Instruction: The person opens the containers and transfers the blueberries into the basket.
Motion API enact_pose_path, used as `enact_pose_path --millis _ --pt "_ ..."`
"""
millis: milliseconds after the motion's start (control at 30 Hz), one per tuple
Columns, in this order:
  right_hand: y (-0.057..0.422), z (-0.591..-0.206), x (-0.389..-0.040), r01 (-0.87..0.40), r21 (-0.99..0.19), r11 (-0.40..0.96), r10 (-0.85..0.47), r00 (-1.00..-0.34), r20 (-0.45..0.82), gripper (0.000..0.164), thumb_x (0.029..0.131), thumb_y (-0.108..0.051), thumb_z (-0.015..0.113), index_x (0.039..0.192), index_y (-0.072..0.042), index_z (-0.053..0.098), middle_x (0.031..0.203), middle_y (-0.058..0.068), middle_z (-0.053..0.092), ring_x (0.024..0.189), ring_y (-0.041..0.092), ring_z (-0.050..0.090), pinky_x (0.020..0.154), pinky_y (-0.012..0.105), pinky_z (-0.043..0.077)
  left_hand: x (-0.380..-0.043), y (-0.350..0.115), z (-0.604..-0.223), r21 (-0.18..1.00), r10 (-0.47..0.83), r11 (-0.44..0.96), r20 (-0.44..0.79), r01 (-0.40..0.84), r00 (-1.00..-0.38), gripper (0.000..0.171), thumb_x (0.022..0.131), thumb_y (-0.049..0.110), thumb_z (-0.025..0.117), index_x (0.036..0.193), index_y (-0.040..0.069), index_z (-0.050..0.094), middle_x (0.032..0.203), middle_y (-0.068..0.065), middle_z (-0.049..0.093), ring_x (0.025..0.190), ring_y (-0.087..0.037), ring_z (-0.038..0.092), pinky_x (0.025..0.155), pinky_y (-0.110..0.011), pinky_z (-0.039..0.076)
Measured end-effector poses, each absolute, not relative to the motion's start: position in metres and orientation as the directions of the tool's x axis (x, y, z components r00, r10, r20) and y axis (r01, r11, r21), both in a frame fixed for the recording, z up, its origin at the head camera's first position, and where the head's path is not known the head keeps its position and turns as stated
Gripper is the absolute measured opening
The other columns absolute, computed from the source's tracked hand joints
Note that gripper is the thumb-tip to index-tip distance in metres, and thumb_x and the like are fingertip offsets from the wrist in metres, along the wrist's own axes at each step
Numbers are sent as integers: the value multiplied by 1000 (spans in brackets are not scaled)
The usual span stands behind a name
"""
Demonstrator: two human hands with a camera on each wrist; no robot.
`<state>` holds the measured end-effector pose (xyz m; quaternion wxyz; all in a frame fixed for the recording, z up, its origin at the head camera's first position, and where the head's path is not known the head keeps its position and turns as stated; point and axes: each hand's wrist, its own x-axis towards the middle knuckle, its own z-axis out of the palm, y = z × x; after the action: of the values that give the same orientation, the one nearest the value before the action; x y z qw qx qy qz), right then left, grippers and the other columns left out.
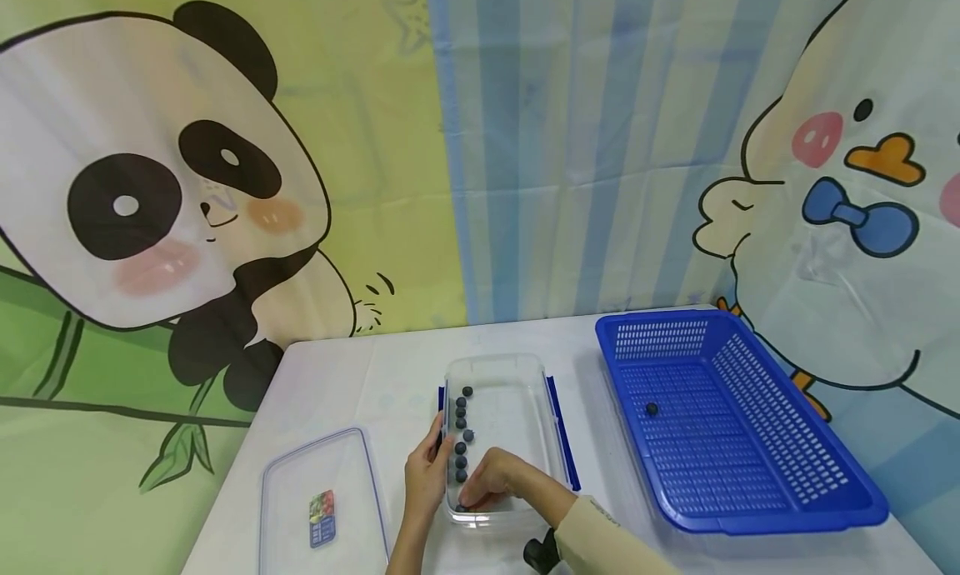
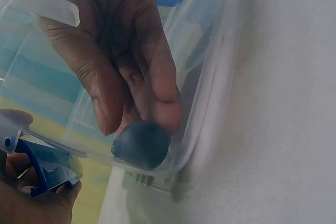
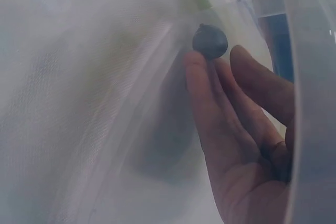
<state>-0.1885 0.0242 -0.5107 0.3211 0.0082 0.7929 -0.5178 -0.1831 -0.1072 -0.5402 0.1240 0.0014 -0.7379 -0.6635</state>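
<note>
A clear plastic container (image 1: 517,421) sits on the table, blue side flaps folded out. My left hand (image 1: 426,479) grips its left wall; in the left wrist view fingers curl by the blue flap (image 2: 44,169). My right hand (image 1: 498,479) reaches inside, to the near left corner. In the right wrist view its fingertips touch one blueberry (image 3: 210,41), the thumb standing slightly apart from it. Through the clear wall, the left wrist view shows that blueberry (image 2: 142,146) down in the corner. Several more blueberries (image 1: 461,447) form a rough row along the left wall.
To the right stands a blue plastic basket (image 1: 757,525) with a single blueberry (image 1: 652,408) in it. A clear lid (image 1: 288,492) with a colourful label lies flat at the left. Behind the white table (image 1: 405,367) hangs a printed curtain (image 1: 525,183).
</note>
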Motion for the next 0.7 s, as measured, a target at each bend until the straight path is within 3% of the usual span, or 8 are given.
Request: enact_pose_path --millis 467,700 --pt "23 -509 -187 276 -796 539 -346 -788 -509 8 68 11 74 73 5 71 66 11 68 58 14 64 59 26 57 -183 -108 -541 985 -152 116 148 131 -977 43 92 12 57 133 4 47 137 -14 42 126 -24 40 101 -26 33" --pt "25 -511 -193 324 -799 507 -375 -752 -543 8 70 9 74 76 5 71 71 12 69 61 14 64 63 28 57 -184 -108 -540 981 -177 148 155 129 -972 42 91 11 58 132 6 50 134 -13 46 123 -24 43 100 -26 35"
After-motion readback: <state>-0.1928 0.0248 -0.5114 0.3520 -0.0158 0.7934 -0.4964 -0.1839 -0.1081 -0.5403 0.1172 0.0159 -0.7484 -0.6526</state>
